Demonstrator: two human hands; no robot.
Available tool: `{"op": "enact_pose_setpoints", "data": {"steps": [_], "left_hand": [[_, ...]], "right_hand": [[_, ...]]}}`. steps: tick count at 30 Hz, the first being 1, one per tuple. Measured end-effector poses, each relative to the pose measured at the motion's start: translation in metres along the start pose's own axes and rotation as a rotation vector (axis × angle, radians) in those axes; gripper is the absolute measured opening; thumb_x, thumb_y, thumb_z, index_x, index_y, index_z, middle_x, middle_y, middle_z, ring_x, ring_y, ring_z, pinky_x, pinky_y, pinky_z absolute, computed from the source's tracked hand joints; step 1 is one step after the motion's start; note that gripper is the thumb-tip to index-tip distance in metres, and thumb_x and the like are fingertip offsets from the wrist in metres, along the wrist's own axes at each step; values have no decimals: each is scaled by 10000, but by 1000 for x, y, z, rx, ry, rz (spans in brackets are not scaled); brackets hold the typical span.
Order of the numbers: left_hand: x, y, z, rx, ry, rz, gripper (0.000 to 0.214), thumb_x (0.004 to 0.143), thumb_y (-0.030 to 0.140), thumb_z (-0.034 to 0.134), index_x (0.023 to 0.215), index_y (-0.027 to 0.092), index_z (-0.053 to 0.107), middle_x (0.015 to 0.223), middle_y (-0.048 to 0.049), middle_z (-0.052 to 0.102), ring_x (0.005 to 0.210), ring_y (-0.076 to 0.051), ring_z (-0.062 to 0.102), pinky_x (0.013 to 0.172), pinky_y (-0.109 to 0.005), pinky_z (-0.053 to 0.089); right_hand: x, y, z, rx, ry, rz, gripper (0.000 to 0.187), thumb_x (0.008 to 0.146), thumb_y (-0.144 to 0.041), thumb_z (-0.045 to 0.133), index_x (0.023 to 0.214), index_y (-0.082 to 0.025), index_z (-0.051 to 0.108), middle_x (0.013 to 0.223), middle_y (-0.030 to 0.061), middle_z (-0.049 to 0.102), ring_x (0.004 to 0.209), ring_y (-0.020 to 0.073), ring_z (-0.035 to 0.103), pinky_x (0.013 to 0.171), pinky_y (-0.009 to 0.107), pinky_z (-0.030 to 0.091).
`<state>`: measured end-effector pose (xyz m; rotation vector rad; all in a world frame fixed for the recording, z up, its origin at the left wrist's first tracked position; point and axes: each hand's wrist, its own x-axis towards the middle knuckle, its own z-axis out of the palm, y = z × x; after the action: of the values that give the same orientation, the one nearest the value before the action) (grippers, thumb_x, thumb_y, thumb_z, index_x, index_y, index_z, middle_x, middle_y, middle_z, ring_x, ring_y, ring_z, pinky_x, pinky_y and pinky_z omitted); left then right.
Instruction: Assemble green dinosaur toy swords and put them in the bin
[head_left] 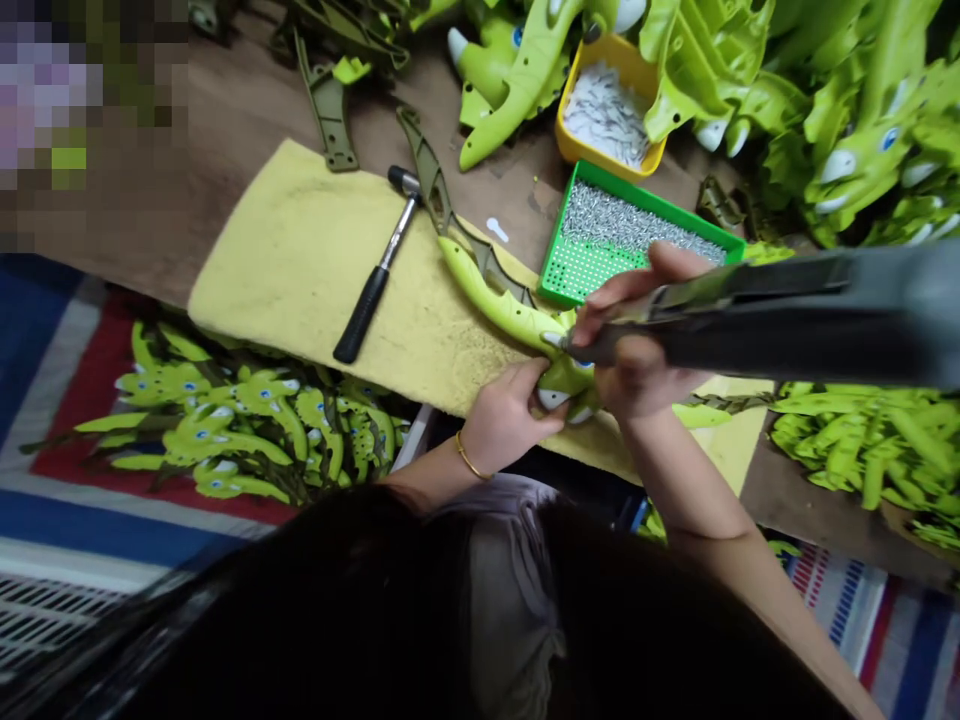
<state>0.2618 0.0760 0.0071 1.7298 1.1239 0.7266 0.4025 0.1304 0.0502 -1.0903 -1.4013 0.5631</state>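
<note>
On the yellow cloth (300,240) lies a green plastic toy bow (495,305) with a horned dinosaur head and dark olive limbs. My left hand (506,420) grips its head from the near side, a thin bangle on the wrist. Wrapped round the front of a dark power screwdriver (750,320), my right hand (645,350) holds it nearly level in view, its tip at the dinosaur head. The exact contact point is hidden by the fingers and tool. A hammer (375,275) with a black grip rests left of the bow.
Behind the hands stand a green basket (551,270) of small screws and a yellow tub (570,140) of white pieces. Green toy parts (862,440) pile up at right and back. Several assembled toys (225,420) lie below the table's left edge.
</note>
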Motion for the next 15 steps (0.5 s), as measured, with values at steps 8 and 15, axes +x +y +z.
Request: {"op": "enact_pose_setpoints", "data": {"steps": [8, 15], "left_hand": [[21, -12, -41, -636, 230, -445, 491, 714, 397, 767, 930, 223, 361, 660, 62, 624, 510, -130, 654, 519, -266, 593], [57, -29, -55, -744, 245, -461, 462, 698, 363, 786, 980, 206, 455, 842, 7, 685, 721, -159, 725, 585, -258, 631]], "right_hand": [[43, 40, -12, -76, 464, -155, 271, 906, -521, 495, 1156, -423, 527, 892, -20, 575, 540, 106, 571, 446, 290, 470], [32, 63, -5, -78, 529, -178, 281, 905, -499, 494, 1142, -351, 525, 840, -15, 548, 597, 143, 650, 536, 332, 567]]}}
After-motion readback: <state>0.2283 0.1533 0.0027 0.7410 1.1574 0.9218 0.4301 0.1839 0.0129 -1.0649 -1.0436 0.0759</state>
